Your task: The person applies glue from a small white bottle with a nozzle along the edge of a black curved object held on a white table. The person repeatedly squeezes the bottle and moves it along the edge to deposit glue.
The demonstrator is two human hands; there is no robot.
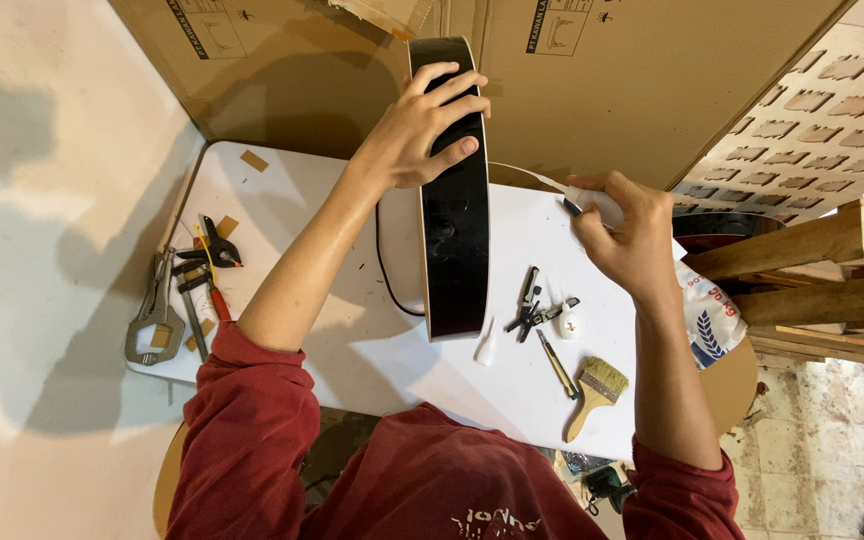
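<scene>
A glossy black guitar body stands on its edge on the white table, its narrow side toward me. My left hand lies over its upper rim, fingers spread across the black side. My right hand is to the right of the body, closed on a small white roll of tape. A thin white strip runs from that roll to the body's edge.
Scissors, a pencil-like tool and a paintbrush lie on the table near my right arm. Clamps and pliers sit at the left end. Cardboard stands behind; wooden planks are at right.
</scene>
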